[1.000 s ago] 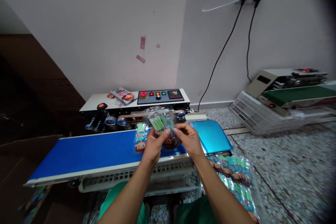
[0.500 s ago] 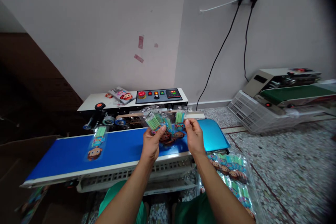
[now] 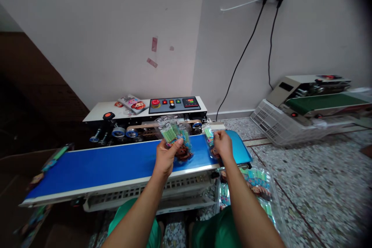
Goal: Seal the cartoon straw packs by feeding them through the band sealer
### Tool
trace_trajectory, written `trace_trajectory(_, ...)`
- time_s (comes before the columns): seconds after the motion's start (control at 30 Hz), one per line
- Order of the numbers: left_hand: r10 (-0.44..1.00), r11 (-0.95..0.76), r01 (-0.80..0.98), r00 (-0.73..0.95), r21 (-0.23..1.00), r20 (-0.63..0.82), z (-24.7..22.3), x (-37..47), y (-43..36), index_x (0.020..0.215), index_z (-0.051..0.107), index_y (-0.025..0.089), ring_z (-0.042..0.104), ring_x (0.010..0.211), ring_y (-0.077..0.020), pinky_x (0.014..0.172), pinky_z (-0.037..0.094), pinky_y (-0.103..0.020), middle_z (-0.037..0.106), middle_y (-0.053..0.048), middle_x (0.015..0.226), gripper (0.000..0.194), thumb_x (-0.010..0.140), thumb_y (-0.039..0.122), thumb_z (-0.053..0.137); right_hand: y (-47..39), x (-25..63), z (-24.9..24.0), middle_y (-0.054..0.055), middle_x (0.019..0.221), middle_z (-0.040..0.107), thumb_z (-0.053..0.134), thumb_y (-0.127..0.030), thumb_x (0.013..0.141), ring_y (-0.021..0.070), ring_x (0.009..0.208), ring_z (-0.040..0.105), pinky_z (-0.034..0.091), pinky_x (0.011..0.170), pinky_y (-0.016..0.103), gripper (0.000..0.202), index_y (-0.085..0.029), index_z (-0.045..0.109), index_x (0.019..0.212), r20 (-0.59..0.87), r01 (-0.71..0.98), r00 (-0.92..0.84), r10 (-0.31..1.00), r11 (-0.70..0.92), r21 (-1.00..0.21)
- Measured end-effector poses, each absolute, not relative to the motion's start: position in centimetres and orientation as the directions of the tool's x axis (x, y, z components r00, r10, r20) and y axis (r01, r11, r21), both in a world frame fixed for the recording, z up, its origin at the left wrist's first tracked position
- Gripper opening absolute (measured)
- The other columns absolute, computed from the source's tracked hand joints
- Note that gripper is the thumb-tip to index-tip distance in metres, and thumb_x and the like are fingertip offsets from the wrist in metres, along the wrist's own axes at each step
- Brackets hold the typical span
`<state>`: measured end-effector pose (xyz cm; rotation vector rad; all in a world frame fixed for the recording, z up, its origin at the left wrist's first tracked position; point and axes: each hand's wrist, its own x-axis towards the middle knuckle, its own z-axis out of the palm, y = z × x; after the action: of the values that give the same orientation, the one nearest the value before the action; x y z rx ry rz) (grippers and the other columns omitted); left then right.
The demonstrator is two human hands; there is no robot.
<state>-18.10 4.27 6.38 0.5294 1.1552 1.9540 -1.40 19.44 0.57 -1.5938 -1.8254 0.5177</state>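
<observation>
My left hand [image 3: 166,155] grips a fanned bunch of clear packets [image 3: 176,139] with green sticks and cartoon figures, thumb on top, over the middle of the blue conveyor belt [image 3: 116,166]. Farther right, my right hand [image 3: 223,145] is closed on a single packet [image 3: 209,137] of the same kind, at the right end of the belt by the machine's sealing rollers. Another packet [image 3: 49,166] lies at the belt's far left end, partly over the edge.
Behind the belt stands the control panel [image 3: 174,104] with a printed packet [image 3: 132,104] on its housing. A clear tray of packets [image 3: 279,201] sits at lower right. A second machine [image 3: 328,100] rests on a white crate [image 3: 270,126]. A cardboard box [image 3: 17,170] is at left.
My right hand has moved right with one packet, away from the bunch in my left hand. The packet on the belt has travelled left to its end.
</observation>
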Motion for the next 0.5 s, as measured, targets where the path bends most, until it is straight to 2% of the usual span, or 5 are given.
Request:
trace_trajectory(0.17,0.805,-0.258,-0.400,-0.592,0.880,-0.033,6.2,-18.2,4.2,0.084,0.069,0.015,0.065,0.064,-0.0133,0.066,0.051,-0.026,0.072,-0.001,0.074,0.031,0.059,0.028,0.081,19.1,-3.6,1.1,0.011,0.080,0.067,0.042,-0.027,0.086,0.0202,0.074,0.059,0.038,0.066,0.028,0.025,-0.015,0.063,0.090,0.200,0.754,-0.115,0.973,0.216,-0.620)
trace_trajectory(0.27,0.803,-0.250,-0.406,-0.594,0.879,-0.047,6.3,-18.2,4.3,0.085,0.070,0.015,0.065,0.065,-0.0137,0.069,0.050,-0.027,0.072,-0.001,0.075,0.034,0.057,0.029,0.082,17.9,-3.9,2.1,0.013,0.091,0.066,0.044,-0.032,0.086,0.0222,0.086,0.058,0.041,0.076,0.032,0.029,-0.013,0.062,0.098,0.312,0.697,-0.170,0.935,0.338,-0.633)
trace_trajectory(0.37,0.801,-0.258,-0.432,-0.596,0.864,-0.059,6.3,-18.1,4.4,0.088,0.070,0.016,0.066,0.068,-0.0146,0.071,0.050,-0.027,0.073,-0.002,0.077,0.037,0.055,0.029,0.083,15.8,-3.9,3.7,0.010,0.097,0.066,0.047,-0.043,0.086,0.0216,0.092,0.058,0.044,0.080,0.033,0.034,-0.016,0.062,0.103,0.342,0.447,-0.286,0.895,0.440,-0.779)
trace_trajectory(0.43,0.806,-0.263,-0.452,-0.588,0.852,-0.063,6.5,-18.0,4.4,0.088,0.070,0.016,0.067,0.068,-0.0153,0.070,0.051,-0.028,0.073,-0.002,0.077,0.038,0.055,0.029,0.083,14.1,-4.2,4.8,0.006,0.100,0.067,0.049,-0.046,0.086,0.0199,0.094,0.060,0.045,0.083,0.032,0.035,-0.021,0.063,0.105,0.247,0.225,-0.471,0.847,0.386,-0.895)
trace_trajectory(0.5,0.815,-0.271,-0.469,-0.576,0.841,-0.058,6.6,-17.9,4.3,0.088,0.070,0.016,0.067,0.068,-0.0155,0.070,0.051,-0.028,0.073,-0.003,0.079,0.036,0.056,0.029,0.083,12.7,-4.6,5.6,0.003,0.105,0.067,0.049,-0.046,0.086,0.0186,0.100,0.059,0.044,0.090,0.032,0.035,-0.024,0.064,0.109,0.183,0.059,-0.649,0.738,0.288,-0.956)
